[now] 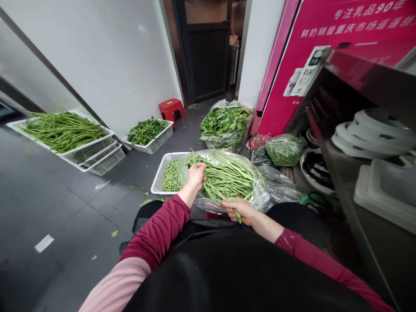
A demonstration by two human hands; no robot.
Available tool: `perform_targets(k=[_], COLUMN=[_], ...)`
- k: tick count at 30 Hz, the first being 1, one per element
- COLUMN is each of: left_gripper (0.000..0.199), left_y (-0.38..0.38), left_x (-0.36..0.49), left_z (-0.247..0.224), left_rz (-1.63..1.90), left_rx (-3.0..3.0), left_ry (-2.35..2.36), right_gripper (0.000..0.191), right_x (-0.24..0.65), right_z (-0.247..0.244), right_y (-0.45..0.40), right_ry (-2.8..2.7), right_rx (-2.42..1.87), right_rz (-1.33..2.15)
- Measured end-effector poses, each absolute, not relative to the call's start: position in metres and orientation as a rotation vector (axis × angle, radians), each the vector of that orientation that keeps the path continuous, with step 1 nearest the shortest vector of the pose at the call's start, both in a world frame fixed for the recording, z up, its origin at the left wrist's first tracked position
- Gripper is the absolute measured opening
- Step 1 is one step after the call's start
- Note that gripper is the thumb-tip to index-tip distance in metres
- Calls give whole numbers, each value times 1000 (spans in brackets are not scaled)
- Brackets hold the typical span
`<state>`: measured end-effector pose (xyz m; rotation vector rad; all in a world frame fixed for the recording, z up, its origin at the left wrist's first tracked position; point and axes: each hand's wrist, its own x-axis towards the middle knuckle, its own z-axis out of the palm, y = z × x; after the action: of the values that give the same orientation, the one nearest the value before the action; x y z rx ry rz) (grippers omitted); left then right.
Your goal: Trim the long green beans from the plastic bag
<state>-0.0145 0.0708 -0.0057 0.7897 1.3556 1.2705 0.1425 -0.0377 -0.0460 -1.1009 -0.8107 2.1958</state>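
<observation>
Green beans (230, 175) in clear bag (259, 195), shorter pieces (171, 177) in white basket (158, 177), left hand (196, 175) and right hand (241, 210) gripping beans.

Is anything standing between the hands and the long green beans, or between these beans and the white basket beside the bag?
Nothing visible blocks the left hand or the right hand, which holds some long green beans. Toward the white basket, only the left edge of the plastic bag stands between, overlapping the basket.
</observation>
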Motion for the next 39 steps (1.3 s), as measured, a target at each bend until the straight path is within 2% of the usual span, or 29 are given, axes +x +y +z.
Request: perform_targets(k=[7,10,14,19,23,26,31,39], left_gripper=[18,19,28,29,25,20,18,27], left_y=[66,43,5,10,24,24,29,-19], left_x=[-9,1,21,24,23,24,3,-1], left_z=[-3,9,33,37,16,4,7,32], left_rz=[1313,1298,1222,1181,1164,1133,1178,1154], left_rx=[721,744,843,736,595,627,913,1732], left_ry=[1278,1196,937,858,872,903,1154,1222], right_gripper=[17,12,20,32,30,26,21,18], right_x=[135,133,144,160,152,146,151,152], right_z=[-50,-57,-72,-68,-45,-35,-37,-50], right_y=[-41,-37,-19,-8,-20,-29,-32,-21], right_ry=[-1083,-956,-695,-507,-647,-690,-590,-281], right_rx=[-1181,-1256,-1414,-1347,-1021,-842,-812,-898], right_rz=[1838,1692,1563,1839,2161,2279,2283,1913])
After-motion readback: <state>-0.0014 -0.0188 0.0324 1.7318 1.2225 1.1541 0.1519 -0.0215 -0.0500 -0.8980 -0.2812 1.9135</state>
